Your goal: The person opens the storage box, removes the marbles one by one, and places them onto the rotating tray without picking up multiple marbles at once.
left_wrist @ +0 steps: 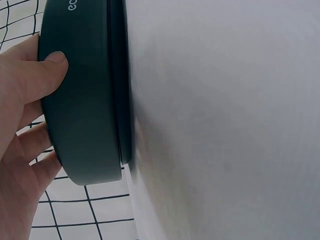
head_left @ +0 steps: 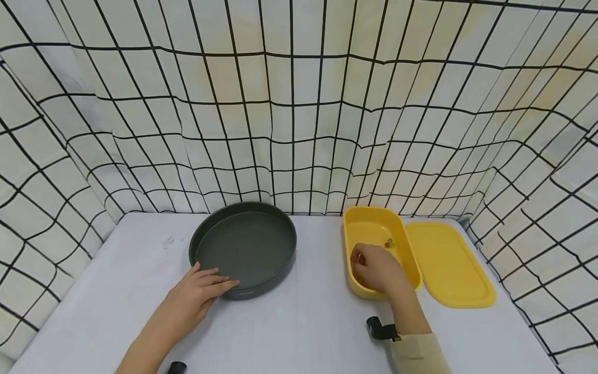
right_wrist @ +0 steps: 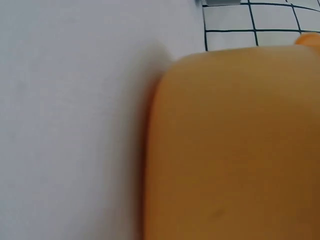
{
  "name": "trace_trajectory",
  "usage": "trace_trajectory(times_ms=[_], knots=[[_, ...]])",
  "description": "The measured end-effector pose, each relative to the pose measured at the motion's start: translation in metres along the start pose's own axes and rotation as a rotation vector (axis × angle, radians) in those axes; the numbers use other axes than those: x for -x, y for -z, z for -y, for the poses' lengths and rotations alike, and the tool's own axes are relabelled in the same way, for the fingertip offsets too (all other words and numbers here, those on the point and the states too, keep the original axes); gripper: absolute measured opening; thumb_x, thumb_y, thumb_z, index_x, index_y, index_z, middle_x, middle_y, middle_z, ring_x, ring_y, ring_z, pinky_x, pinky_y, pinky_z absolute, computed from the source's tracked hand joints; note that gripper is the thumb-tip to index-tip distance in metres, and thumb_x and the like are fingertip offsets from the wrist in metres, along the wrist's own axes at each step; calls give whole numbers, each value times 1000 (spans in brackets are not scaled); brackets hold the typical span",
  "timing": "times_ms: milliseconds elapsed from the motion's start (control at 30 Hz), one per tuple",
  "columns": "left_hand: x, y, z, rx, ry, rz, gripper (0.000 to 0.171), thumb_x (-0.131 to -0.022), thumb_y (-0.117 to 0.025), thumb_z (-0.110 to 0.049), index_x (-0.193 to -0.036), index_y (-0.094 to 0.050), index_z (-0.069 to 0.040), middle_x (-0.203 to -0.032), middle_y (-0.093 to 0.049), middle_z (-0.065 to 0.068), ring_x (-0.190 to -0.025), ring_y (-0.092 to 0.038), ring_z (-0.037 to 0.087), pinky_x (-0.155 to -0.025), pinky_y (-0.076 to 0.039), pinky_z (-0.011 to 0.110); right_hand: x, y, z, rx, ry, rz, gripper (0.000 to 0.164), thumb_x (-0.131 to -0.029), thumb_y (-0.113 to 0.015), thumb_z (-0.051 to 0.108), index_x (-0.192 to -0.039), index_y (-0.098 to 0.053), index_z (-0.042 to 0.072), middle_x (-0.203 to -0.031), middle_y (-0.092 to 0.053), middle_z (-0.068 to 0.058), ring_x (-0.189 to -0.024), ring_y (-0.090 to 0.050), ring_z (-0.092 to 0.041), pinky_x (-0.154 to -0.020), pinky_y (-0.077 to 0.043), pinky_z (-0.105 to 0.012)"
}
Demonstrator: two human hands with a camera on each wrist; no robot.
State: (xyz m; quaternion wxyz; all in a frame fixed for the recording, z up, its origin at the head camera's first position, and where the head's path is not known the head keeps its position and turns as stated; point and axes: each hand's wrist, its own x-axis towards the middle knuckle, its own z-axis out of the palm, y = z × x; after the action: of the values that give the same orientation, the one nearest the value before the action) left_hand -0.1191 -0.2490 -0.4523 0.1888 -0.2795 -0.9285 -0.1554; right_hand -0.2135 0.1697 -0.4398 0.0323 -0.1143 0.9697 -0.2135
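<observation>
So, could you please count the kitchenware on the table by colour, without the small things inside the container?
Yellow: 2 (container, flat lid)
Dark green: 1 (round pan)
Total: 3

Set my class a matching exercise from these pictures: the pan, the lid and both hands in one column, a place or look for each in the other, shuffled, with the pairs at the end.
Column one
1. pan
2. lid
3. left hand
4. right hand

Column two
A. reaching into the yellow box
B. at a dark rim, thumb against the outer side
C. dark and round
D. yellow, flat on the table

Pairs: 1-C, 2-D, 3-B, 4-A
</observation>
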Motion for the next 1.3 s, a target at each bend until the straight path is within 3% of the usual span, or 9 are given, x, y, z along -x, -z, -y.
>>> trace_trajectory(times_ms=[300,533,867,1033,1200,1300], knots=[[6,-4,-4,20,-13,-35,54,-73,-80,7,-115,-76,-27,-109,-74,-4,-110,-66,31,-102,-40,70,0,8,3,-185,74,-170,4,-94,-65,18,-97,-66,19,-88,-64,7,-78,-56,-14,-73,-53,-27],[6,-3,-5,15,-1,-47,55,-72,-80,9,-114,-76,-26,-109,-74,-4,-110,-66,30,-104,-39,69,0,13,11,-443,89,-236,5,-96,-65,24,-101,-66,23,-96,-67,6,-85,-62,-17,-75,-58,-30],[1,0,-1,7,5,-31,54,-72,-80,9,-113,-76,-26,-110,-74,-7,-110,-67,29,-105,-39,68,0,18,26,-969,179,-103,20,-98,-65,14,-112,-62,1,-105,-62,-19,-87,-64,-27,-81,-62,-30],[1,0,1,15,4,-33,53,-74,-80,8,-114,-76,-25,-111,-74,-6,-110,-67,31,-106,-38,68,0,19,37,-1069,234,-70,23,-98,-64,13,-113,-59,-4,-103,-63,-15,-86,-65,-26,-81,-62,-31],[1,-1,0,25,5,-26,49,-76,-78,6,-114,-76,-25,-110,-74,-6,-110,-67,31,-108,-37,68,1,17,50,-1116,204,-38,24,-98,-64,13,-114,-59,-4,-101,-64,-12,-84,-65,-21,-81,-62,-31],[0,0,-1,22,2,-24,48,-77,-78,6,-113,-76,-26,-109,-74,-5,-110,-67,30,-106,-38,69,-1,16,60,-1114,204,-31,23,-98,-64,12,-113,-59,-4,-101,-64,-13,-84,-65,-25,-81,-62,-31]])
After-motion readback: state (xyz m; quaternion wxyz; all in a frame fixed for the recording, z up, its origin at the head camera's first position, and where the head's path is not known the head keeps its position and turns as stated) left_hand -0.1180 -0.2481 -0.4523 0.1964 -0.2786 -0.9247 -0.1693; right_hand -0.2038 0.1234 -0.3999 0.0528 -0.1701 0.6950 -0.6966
